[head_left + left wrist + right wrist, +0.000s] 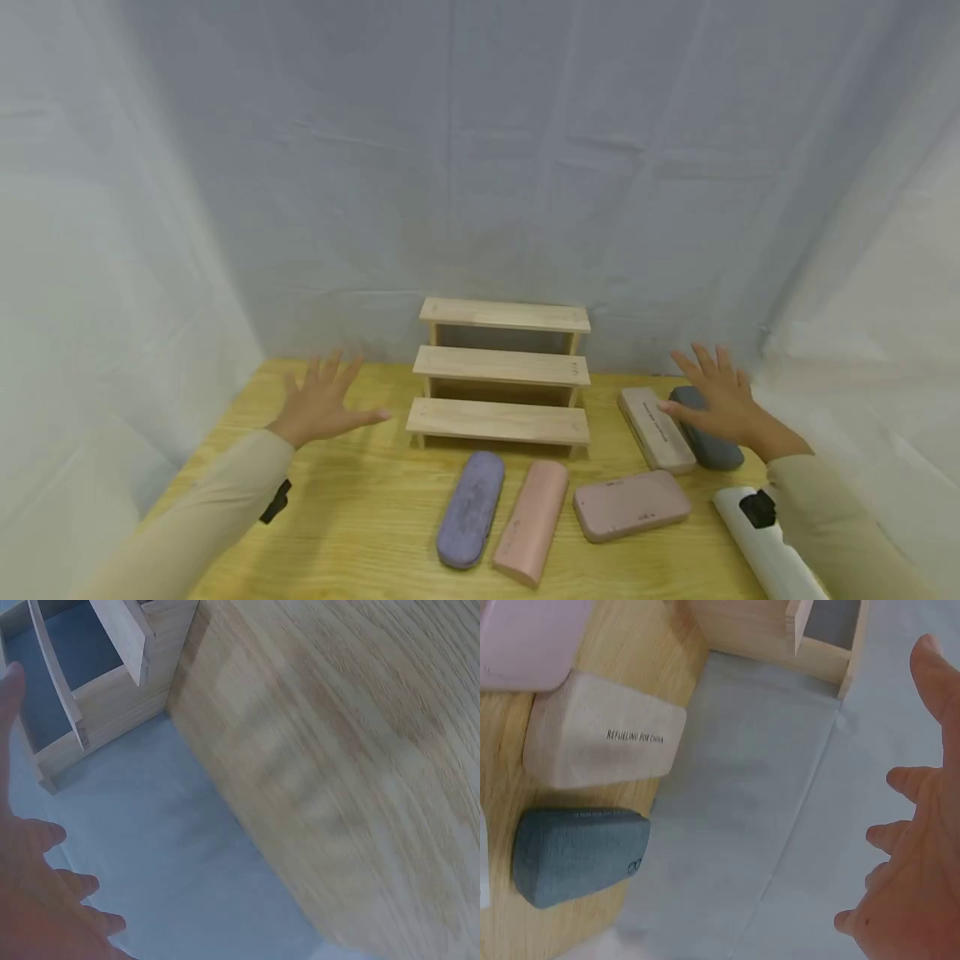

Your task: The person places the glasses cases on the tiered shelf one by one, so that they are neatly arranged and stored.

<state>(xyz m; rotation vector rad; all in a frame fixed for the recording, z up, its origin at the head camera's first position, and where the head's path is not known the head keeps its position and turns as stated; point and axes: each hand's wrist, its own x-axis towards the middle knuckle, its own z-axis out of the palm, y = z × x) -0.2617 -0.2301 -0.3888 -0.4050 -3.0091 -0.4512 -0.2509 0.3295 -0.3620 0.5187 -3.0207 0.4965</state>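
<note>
My left hand [321, 406] hovers over the table's left part, fingers spread, holding nothing. On the other side my right hand [720, 404] is spread above a beige glasses case [658, 432] and a dark grey glasses case [708, 433], apparently apart from both. Between the hands stands a three-step wooden rack [498, 421]. In front of it lie a purple glasses case [471, 510], a pink glasses case [532, 523] and a mauve glasses case [632, 505]. The right wrist view shows lettering on the beige case [607, 735], beside the dark grey case [581, 855].
A white case [765, 542] lies at the right, partly hidden by the right forearm. The wooden table [352, 517] ends at a pale sheet [510, 167] behind the rack. More white sheeting [82, 292] hangs at both sides.
</note>
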